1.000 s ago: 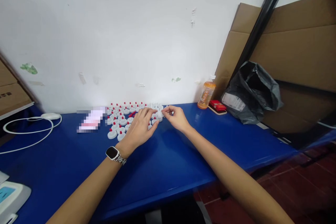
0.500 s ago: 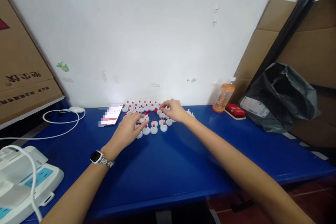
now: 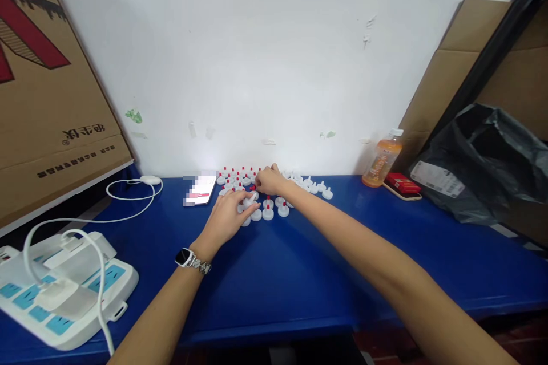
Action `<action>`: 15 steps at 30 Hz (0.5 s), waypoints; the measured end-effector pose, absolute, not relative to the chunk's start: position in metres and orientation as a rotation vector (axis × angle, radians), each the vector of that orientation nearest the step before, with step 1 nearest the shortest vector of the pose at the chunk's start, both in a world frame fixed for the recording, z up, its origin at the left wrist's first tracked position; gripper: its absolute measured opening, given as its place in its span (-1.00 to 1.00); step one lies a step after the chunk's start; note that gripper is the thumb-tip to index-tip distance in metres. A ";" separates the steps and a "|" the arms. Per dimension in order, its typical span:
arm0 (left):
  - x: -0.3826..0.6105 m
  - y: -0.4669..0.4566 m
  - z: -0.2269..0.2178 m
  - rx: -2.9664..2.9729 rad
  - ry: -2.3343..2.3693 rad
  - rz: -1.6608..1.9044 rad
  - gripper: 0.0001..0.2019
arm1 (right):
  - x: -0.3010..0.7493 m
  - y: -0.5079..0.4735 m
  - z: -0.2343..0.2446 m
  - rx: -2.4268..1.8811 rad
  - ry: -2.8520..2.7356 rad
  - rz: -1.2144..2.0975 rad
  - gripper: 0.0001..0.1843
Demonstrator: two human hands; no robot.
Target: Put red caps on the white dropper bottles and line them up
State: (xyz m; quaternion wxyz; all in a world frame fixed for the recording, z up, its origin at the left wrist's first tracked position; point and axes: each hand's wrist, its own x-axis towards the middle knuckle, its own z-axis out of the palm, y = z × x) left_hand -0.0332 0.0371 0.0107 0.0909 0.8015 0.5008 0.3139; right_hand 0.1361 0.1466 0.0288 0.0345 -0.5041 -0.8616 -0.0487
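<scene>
My left hand [image 3: 226, 214] is closed on a white nozzle cap [image 3: 252, 199], its bare spout tilted to the upper right. My right hand [image 3: 269, 181] reaches in with its fingers curled down beside a small heap of red tips [image 3: 253, 187]; whatever is between those fingers is hidden. Around both hands stand several white nozzle caps with red tips [image 3: 268, 214], upright on the blue table [image 3: 274, 274]. To the right of my right hand lie several white nozzle caps without red tips [image 3: 327, 194].
A phone [image 3: 201, 189] lies left of the caps. White cable [image 3: 85, 220] and a power strip [image 3: 64, 308] occupy the left side. At right are an orange drink bottle [image 3: 382, 159], a red box [image 3: 402, 183] on a phone, and a grey plastic bag [image 3: 471, 165]. A wall closes the back.
The view has swung left, so everything sits further right. My right hand has moved left among the caps and its fingers have curled toward the red tips. My left hand keeps the white nozzle cap.
</scene>
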 end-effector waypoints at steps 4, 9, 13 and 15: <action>-0.032 0.036 0.012 2.402 1.473 0.949 -0.61 | 0.143 0.145 0.027 -1.547 -2.625 -0.162 -0.79; -0.032 0.037 0.010 2.423 1.459 0.967 -0.59 | 0.156 0.140 0.030 -1.502 -2.620 -0.164 -0.78; -0.031 0.038 0.009 2.425 1.455 0.987 -0.59 | 0.159 0.136 0.032 -1.499 -2.675 -0.082 -0.82; -0.031 0.037 0.009 2.416 1.461 0.980 -0.59 | 0.158 0.135 0.030 -1.506 -2.667 -0.065 -0.84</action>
